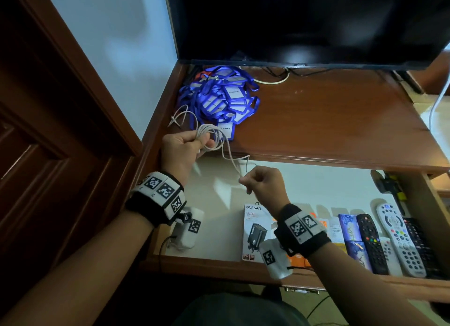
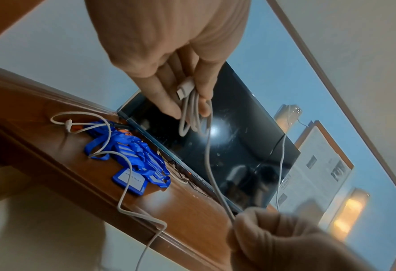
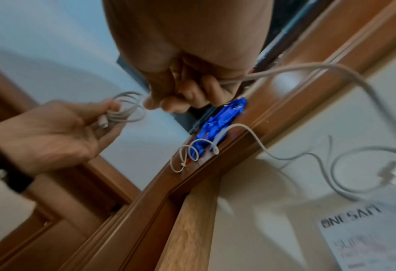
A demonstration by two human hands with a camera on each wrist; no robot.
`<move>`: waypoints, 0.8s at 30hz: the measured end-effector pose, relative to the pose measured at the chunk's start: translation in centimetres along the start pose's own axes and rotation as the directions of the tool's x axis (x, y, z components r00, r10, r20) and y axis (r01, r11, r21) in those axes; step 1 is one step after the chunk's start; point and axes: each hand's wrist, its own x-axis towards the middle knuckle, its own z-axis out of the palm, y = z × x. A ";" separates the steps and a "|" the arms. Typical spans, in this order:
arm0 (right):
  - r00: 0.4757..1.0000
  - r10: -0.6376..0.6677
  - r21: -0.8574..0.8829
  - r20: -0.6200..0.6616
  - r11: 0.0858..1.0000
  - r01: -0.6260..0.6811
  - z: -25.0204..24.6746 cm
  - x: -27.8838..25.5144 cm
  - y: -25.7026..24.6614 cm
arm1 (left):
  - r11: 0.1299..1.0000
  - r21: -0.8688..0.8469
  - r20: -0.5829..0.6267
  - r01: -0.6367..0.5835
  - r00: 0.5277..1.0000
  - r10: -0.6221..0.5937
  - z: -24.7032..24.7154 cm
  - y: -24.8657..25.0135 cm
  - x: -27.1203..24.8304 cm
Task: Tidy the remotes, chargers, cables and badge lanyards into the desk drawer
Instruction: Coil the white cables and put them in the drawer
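My left hand point(image 1: 187, 145) grips a coil of white cable point(image 1: 214, 135) over the desk's front left edge; the coil point(image 2: 192, 117) and its plug hang between the fingers in the left wrist view. My right hand point(image 1: 258, 182) pinches the cable's loose run point(image 1: 233, 162) above the open drawer point(image 1: 304, 179); that strand point(image 3: 285, 70) leaves the curled fingers in the right wrist view. A pile of blue badge lanyards point(image 1: 224, 96) lies on the desktop at the back left, beside a second white cable point(image 1: 181, 116). Remotes point(image 1: 397, 240) and a charger box point(image 1: 255, 230) lie in the drawer.
A dark TV screen point(image 1: 304, 21) stands at the back of the wooden desk point(image 1: 328, 121). A dark wooden door point(image 1: 48, 130) is at the left. Small boxes point(image 1: 350, 235) lie between the charger box and remotes. A dark tool point(image 1: 389, 184) sits at the drawer's far right.
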 end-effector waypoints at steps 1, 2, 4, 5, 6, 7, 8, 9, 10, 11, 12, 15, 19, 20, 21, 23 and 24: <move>0.999 -0.018 -0.048 0.040 0.999 0.020 0.3 -0.1 -0.3 | 0.998 0.051 -0.021 -0.047 0.999 0.048 0.1 -0.3 0.2; 0.997 -0.030 -0.094 0.078 0.995 0.038 0.7 -0.2 -0.7 | 0.987 0.125 -0.028 -0.100 0.994 0.104 0.1 -0.6 0.3; 0.989 -0.050 -0.168 0.137 0.983 0.073 1.2 -0.3 -1.3 | 0.947 0.261 0.011 -0.189 0.981 0.193 0.2 -1.1 0.3; 0.986 -0.069 -0.193 0.154 0.976 0.098 1.4 -0.3 -1.7 | 0.924 0.312 0.043 -0.222 0.975 0.220 0.2 -1.3 0.2; 0.982 -0.093 -0.205 0.162 0.971 0.126 1.5 -0.3 -2.0 | 0.899 0.362 0.075 -0.247 0.969 0.236 0.3 -1.5 0.2; 0.979 -0.118 -0.207 0.164 0.967 0.151 1.4 -0.2 -2.4 | 0.876 0.403 0.110 -0.264 0.964 0.240 0.3 -1.7 0.2; 0.976 -0.141 -0.197 0.163 0.965 0.172 1.3 -0.1 -2.7 | 0.858 0.436 0.150 -0.271 0.962 0.227 0.4 -1.9 0.0; 0.973 -0.174 -0.176 0.153 0.964 0.200 1.2 0.0 -2.9 | 0.849 0.456 0.189 -0.267 0.961 0.201 0.5 -2.2 0.0; 0.969 -0.210 -0.147 0.131 0.962 0.229 1.1 0.2 -3.1 | 0.848 0.463 0.223 -0.259 0.960 0.171 0.5 -2.4 -0.1; 0.966 -0.241 -0.118 0.099 0.961 0.252 0.9 0.5 -3.1 | 0.852 0.461 0.251 -0.246 0.958 0.141 0.6 -2.7 -0.1; 0.963 -0.261 -0.094 0.066 0.959 0.267 0.8 0.7 -3.1 | 0.859 0.458 0.274 -0.230 0.956 0.110 0.6 -2.9 -0.2; 0.959 -0.285 -0.077 0.005 0.956 0.284 0.4 1.0 -3.1 | 0.920 0.371 0.332 -0.125 0.943 -0.006 0.8 -2.6 -0.5; 0.957 -0.288 -0.056 -0.030 0.957 0.286 -0.1 1.2 -2.9 | 0.979 0.191 0.384 0.076 0.912 -0.146 1.3 -1.6 -1.5; 0.956 -0.290 -0.050 -0.053 0.957 0.287 -0.1 1.3 -2.8 | 0.979 0.172 0.389 0.109 0.906 -0.169 1.3 -1.5 -1.7; 0.952 -0.295 -0.049 -0.079 0.955 0.292 -0.1 1.4 -2.7 | 0.978 0.160 0.390 0.133 0.902 -0.186 1.3 -1.5 -1.8; 0.946 -0.297 -0.046 -0.127 0.955 0.293 0.0 1.5 -2.5 | 0.975 0.153 0.394 0.162 0.895 -0.211 1.4 -1.5 -2.1; 0.946 -0.288 -0.038 -0.146 0.957 0.286 0.0 1.5 -2.4 | 0.973 0.152 0.398 0.171 0.891 -0.219 1.4 -1.4 -2.2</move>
